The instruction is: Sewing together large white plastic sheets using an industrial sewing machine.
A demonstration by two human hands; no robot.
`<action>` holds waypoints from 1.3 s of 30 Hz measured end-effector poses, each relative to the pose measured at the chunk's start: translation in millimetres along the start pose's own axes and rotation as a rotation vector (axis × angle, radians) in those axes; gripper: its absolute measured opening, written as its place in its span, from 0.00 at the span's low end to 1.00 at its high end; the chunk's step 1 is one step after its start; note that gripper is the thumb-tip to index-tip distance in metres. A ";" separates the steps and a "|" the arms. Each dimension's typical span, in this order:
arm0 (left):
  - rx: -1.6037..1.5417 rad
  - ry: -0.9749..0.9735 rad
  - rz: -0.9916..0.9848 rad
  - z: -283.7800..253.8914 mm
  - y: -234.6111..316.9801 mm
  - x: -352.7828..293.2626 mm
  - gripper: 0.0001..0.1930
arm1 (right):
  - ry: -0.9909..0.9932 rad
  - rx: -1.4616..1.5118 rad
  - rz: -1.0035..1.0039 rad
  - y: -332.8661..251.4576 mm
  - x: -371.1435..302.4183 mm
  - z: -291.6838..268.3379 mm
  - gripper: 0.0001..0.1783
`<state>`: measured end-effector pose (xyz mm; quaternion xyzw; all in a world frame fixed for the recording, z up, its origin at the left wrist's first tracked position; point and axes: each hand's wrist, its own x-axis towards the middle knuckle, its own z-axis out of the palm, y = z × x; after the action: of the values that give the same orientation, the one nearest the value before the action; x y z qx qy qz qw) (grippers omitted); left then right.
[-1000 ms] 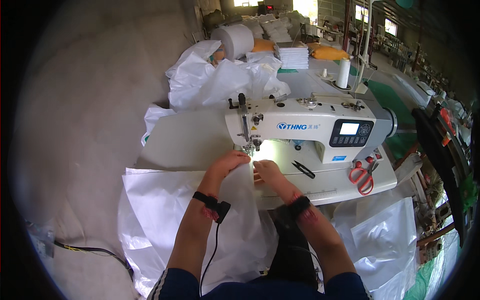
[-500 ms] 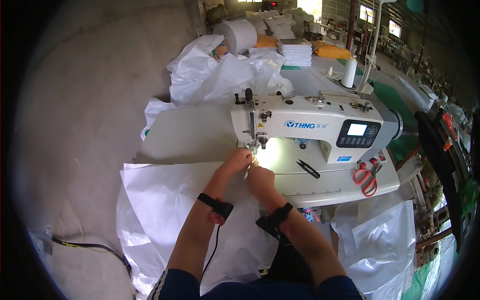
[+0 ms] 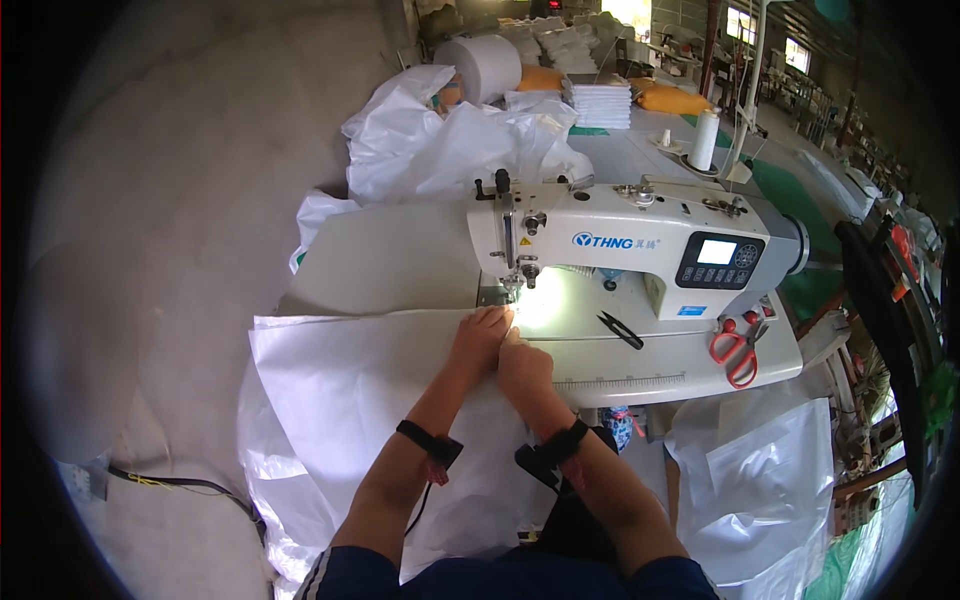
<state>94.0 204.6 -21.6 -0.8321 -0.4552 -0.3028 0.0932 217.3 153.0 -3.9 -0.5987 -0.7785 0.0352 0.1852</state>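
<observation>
Directly in front of the presser foot of a white sewing machine point(image 3: 625, 238), both hands meet at the right edge of a large white sheet point(image 3: 340, 375). My left hand point(image 3: 480, 338) lies over the sheet's far right corner, fingers close together and pressed on it. Beside it, my right hand point(image 3: 525, 365) is closed, thumb and fingers pinching the sheet's edge near the needle. The fingertips of both hands almost touch. The machine's lamp lights this spot brightly; the sheet's underside and the exact finger grip are hidden.
Black thread snips point(image 3: 621, 330) and red-handled scissors point(image 3: 735, 357) lie on the machine bed, right of my hands. A thread cone point(image 3: 704, 140) stands behind the machine. White bundled sheeting point(image 3: 450, 145) is piled at the back left. More white sheeting point(image 3: 750, 490) hangs at front right.
My left hand has drawn back slightly from the needle and its fingers have flattened onto the sheet. A metal plate beside the presser foot now shows. My right hand stays at the edge.
</observation>
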 end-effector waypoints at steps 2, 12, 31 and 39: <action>-0.021 -0.004 0.021 -1.3 -2.1 -2.1 0.17 | -0.005 0.047 0.017 -1.7 -3.9 -2.1 0.26; -0.295 -0.046 -0.022 7.2 -28.2 11.8 0.15 | -0.096 0.189 0.149 -7.1 9.0 -6.6 0.25; -0.159 -0.151 -0.003 -15.5 -20.5 26.9 0.09 | -0.127 0.200 0.057 -7.3 -7.9 -19.3 0.22; -0.179 -0.002 -0.154 -7.1 40.3 -6.4 0.13 | -0.055 0.159 -0.285 41.9 -35.8 -26.0 0.13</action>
<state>121.3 174.2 -14.9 -0.8000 -0.4890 -0.3476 -0.0054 272.1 126.6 -0.2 -0.4644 -0.8551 0.0862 0.2138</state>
